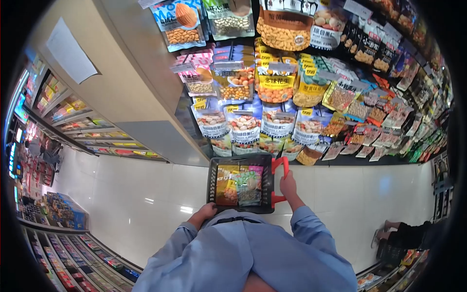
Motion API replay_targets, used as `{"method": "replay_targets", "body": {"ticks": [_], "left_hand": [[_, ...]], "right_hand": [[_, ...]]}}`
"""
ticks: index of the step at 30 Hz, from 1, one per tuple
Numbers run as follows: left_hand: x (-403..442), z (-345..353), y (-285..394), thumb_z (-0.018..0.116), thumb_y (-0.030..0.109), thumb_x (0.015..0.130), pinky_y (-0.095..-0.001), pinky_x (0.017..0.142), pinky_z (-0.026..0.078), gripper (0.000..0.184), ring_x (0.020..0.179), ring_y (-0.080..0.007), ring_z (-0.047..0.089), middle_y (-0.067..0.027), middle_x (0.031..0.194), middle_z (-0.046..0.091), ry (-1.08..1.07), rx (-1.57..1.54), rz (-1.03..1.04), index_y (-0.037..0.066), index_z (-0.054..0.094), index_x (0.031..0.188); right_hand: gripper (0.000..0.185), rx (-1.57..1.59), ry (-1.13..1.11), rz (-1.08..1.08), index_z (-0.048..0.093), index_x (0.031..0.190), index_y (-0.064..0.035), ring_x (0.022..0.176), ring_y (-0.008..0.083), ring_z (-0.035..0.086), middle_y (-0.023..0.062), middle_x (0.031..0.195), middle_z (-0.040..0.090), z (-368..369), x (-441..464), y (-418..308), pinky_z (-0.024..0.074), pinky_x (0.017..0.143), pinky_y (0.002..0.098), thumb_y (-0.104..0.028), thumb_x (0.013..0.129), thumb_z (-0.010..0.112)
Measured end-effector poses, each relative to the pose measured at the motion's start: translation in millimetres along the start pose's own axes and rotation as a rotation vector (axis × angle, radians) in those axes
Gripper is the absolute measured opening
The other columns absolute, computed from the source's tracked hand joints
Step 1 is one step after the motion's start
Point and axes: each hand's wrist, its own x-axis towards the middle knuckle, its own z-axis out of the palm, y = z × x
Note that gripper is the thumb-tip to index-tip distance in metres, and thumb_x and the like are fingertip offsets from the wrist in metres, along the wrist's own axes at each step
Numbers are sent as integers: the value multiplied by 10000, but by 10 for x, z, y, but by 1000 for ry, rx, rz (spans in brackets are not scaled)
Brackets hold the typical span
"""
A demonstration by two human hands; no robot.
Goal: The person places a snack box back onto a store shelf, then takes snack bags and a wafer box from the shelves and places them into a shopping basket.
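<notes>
A black shopping basket (212,182) with a red handle is held against the front of my body. Inside it lie several snack bags, among them a yellow-brown one (226,185) and a green one (248,186). My right hand (288,184) is closed around the red handle at the basket's right side. At the basket's near left corner is my left hand (208,210), its fingers curled in by the rim; what they hold, if anything, is too small to make out.
Ahead, a rack of hanging nut bags (276,80) rises from the floor. A beige panel (109,63) stands at the left. Shelves (78,258) line the lower left. Another person's legs (396,231) and a dark basket (389,251) show at the lower right.
</notes>
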Motion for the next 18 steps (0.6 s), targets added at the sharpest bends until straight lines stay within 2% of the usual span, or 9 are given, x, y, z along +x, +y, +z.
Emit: {"method": "replay_targets", "body": {"ticks": [3, 6, 7, 9, 14, 15, 18], "left_hand": [[136, 75, 27, 582, 279, 832, -413, 991, 472, 492, 1135, -382, 600, -252, 1197, 630, -34, 47, 67, 3, 597, 1239], [287, 135, -142, 593, 245, 855, -430, 899, 516, 391, 1018, -368, 653, -213, 1086, 682, -10, 72, 171, 60, 625, 1199], [194, 18, -23, 592, 246, 858, -422, 911, 516, 386, 1034, -360, 653, -209, 1091, 683, -42, 125, 101, 48, 630, 1187], [51, -137, 92, 592, 248, 861, -420, 914, 516, 386, 1044, -356, 651, -208, 1098, 682, -30, 106, 101, 35, 629, 1181], [132, -77, -468, 596, 305, 845, -450, 899, 514, 428, 1020, -386, 647, -232, 1076, 679, 52, 49, 135, 53, 622, 1189], [97, -101, -504, 598, 308, 843, -450, 909, 510, 436, 1043, -382, 640, -235, 1095, 673, 39, 70, 73, 51, 619, 1195], [-12, -136, -662, 595, 306, 840, -445, 922, 506, 434, 1066, -377, 633, -240, 1112, 665, 61, 42, 62, 53, 624, 1192]], "right_hand": [[355, -104, -125, -34, 385, 1158, -28, 855, 461, 646, 273, 893, 658, 43, 45, -47, 501, 740, 554, -217, 915, 562], [376, -134, -172, -81, 374, 1142, -15, 855, 456, 655, 278, 885, 664, 169, 40, -133, 507, 749, 550, -248, 914, 560], [379, -142, -185, -93, 373, 1143, -11, 858, 456, 656, 280, 890, 665, 211, 23, -180, 508, 755, 548, -252, 914, 556], [390, -148, -212, -123, 372, 1146, -4, 865, 458, 658, 287, 900, 666, 302, -6, -249, 511, 767, 545, -262, 913, 547], [426, -164, -297, -171, 367, 1155, 14, 872, 454, 661, 298, 922, 667, 417, -78, -546, 514, 780, 540, -286, 903, 534], [430, -159, -314, -184, 367, 1157, 16, 874, 453, 661, 299, 927, 667, 431, -117, -606, 514, 781, 540, -288, 901, 534], [443, -150, -350, -224, 366, 1159, 22, 882, 449, 663, 299, 938, 668, 468, -200, -816, 513, 786, 538, -293, 898, 535]]}}
